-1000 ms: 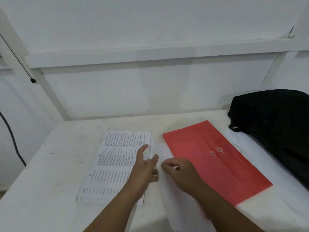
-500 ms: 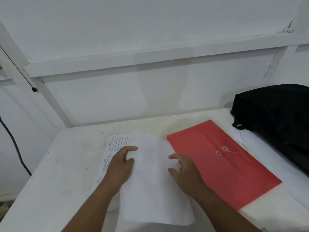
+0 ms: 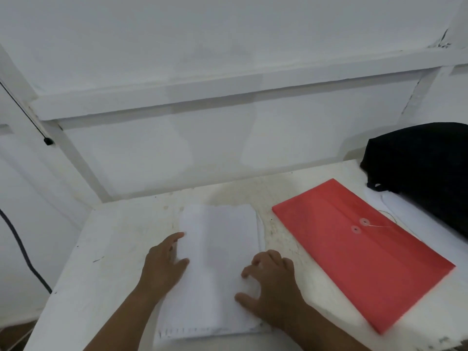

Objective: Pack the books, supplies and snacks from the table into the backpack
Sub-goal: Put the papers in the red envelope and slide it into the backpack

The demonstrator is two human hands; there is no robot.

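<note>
The left hand [image 3: 164, 264] lies flat against the left edge of the paper stack [image 3: 217, 269], fingers loosely spread, the forefinger stretched along that edge and the thumb resting on the top sheet. It grips nothing. The right hand [image 3: 272, 287] presses down on the near right part of the stack, fingers bent and spread, fingertips and thumb on the blank top sheet; it too pinches nothing.

The stack sits near the middle of the white tabletop [image 3: 109, 249], close to the near edge. Its long axis runs from near to far, leaning slightly right at the far end. The top sheet is blank and white. A strip of printed lines shows along the near edge of a lower sheet, but the print is too small and blurred to read.

To the right, apart from the stack, lies a red envelope [image 3: 359, 252], flat, its long axis running from far left to near right. It bears two round string-tie buttons and a thin white string; no writing can be seen on it. At the far right a black backpack [image 3: 423, 171] rests on the tabletop, partly over white sheets [image 3: 415, 224] that lie just beside the envelope. No brand or label can be made out on the backpack.
</note>
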